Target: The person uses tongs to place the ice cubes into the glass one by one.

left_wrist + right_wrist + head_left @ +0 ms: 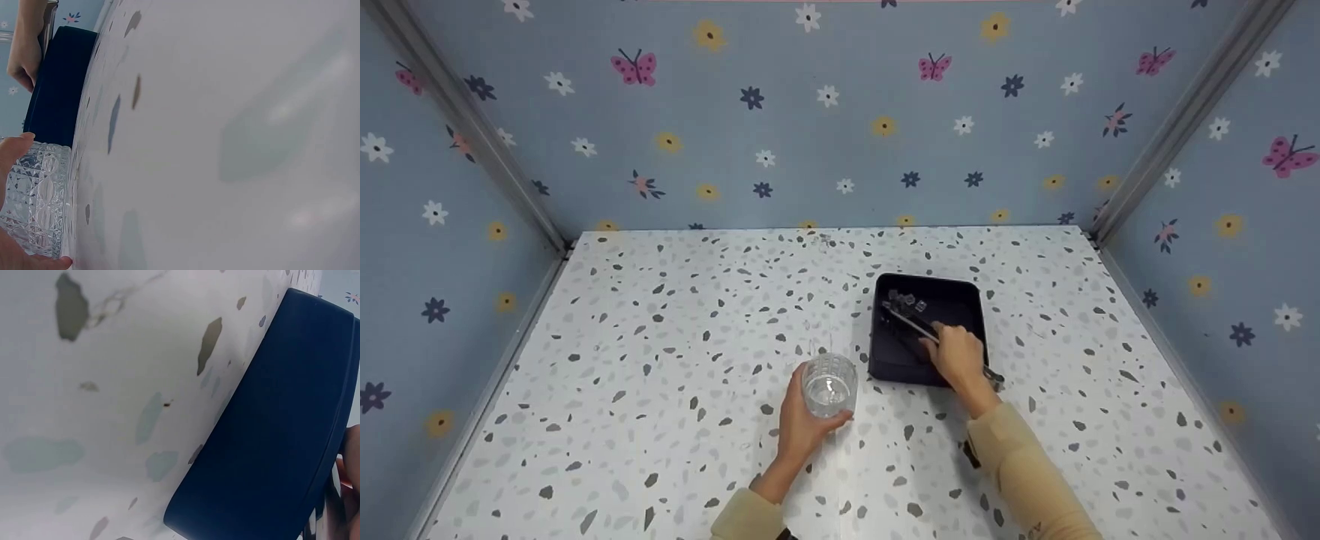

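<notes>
My left hand (801,426) is wrapped around a clear cut-glass tumbler (830,384), which stands on the speckled table, left of a dark tray. In the left wrist view, thumb and fingers lie along the patterned wall of the tumbler (38,197). Over the tray, my right hand (960,355) grips metal tongs (916,324), their tips among several small clear cubes (910,299) in the tray's far left corner. The handle end of the tongs sticks out past the tray's near right edge. In the right wrist view, the tray's wall (270,422) hides the tips and cubes.
The deep rectangular dark tray (906,373) sits right of centre on the white speckled table (675,360). Blue panels with flowers and butterflies (825,157) rise at the back and both sides, with grey metal strips (1174,112) at the corners.
</notes>
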The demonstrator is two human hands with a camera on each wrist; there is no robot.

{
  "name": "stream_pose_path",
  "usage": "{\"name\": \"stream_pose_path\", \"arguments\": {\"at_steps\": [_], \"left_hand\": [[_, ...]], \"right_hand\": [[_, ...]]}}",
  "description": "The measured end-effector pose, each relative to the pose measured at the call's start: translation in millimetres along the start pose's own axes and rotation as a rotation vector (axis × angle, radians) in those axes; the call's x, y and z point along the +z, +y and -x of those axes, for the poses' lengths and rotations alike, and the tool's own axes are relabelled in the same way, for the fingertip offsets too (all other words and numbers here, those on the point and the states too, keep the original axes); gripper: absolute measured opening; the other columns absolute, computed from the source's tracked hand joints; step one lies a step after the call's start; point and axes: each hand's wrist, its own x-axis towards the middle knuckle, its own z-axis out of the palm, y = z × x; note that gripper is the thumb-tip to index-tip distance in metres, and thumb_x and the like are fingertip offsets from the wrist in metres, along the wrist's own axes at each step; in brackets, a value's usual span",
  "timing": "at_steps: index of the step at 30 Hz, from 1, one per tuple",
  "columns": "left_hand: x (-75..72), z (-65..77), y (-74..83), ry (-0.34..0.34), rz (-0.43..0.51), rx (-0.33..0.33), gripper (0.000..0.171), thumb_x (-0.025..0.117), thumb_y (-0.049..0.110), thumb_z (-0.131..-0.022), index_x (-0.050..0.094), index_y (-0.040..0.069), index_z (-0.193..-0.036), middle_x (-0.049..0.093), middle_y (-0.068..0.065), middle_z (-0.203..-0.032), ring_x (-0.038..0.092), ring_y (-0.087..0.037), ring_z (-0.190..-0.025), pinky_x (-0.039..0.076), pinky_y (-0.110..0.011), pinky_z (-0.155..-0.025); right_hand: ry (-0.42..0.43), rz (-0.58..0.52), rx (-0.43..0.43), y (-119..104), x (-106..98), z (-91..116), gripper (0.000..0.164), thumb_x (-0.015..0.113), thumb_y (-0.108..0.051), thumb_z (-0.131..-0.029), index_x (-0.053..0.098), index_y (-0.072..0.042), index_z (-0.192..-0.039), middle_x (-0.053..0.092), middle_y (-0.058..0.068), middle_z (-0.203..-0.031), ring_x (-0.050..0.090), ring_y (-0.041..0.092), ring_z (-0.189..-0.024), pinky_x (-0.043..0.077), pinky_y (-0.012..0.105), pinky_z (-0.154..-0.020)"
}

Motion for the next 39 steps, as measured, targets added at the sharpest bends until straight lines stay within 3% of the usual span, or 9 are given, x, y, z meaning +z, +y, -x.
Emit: {"name": "stream_pose_path", "arguments": {"at_steps": [13, 20, 39], "left_hand": [[0.8, 0.9, 0.1, 0.006, 0.011, -0.012, 0.099, 0.086, 0.02, -0.048, 0.034, -0.001, -0.13, 0.046, -0.016, -0.126, 0.042, -0.029, -0.116, 0.032, -0.037, -0.101], [0.6, 0.4, -1.0, -0.008, 0.032, -0.01, 0.098, 0.085, 0.019, -0.05, 0.033, 0.001, -0.131, 0.045, -0.013, -0.127, 0.042, -0.028, -0.116, 0.032, -0.037, -0.101], [1.5, 0.3, -2.1, 0.005, 0.02, -0.003, 0.099, 0.086, 0.019, -0.048, 0.034, 0.001, -0.13, 0.045, -0.014, -0.126, 0.042, -0.028, -0.116, 0.032, -0.037, -0.101]], "right_hand": [[-0.019, -0.006, -0.001, 1.5, -2.8, 0.7, 0.027, 0.067, -0.026, -0.078, 0.068, -0.007, -0.097, 0.065, 0.019, -0.081, 0.061, 0.037, -0.068, 0.049, 0.047, -0.056], [-0.019, -0.012, -0.012, 1.9, -4.5, 2.4, 0.02, 0.068, -0.023, -0.078, 0.068, -0.006, -0.089, 0.065, 0.016, -0.077, 0.061, 0.035, -0.067, 0.049, 0.047, -0.055], [-0.041, -0.07, 0.007, 9.3, -9.2, 7.4, 0.018, 0.066, -0.021, -0.079, 0.068, -0.007, -0.089, 0.065, 0.016, -0.078, 0.061, 0.035, -0.067, 0.048, 0.048, -0.056]]}}
